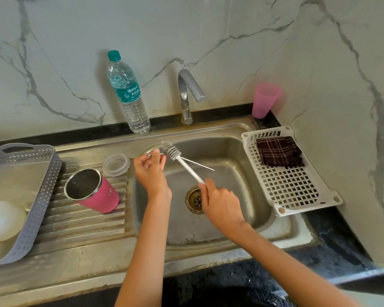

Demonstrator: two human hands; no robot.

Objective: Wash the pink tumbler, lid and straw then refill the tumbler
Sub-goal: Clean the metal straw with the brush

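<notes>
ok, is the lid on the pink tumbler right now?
No, the clear lid lies on the drainboard beside the open pink tumbler.

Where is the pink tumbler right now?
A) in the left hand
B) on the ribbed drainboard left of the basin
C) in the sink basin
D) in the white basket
B: the pink tumbler sits open on the drainboard beside the clear lid; the left hand pinches the straw, the right hand grips the brush.
</notes>
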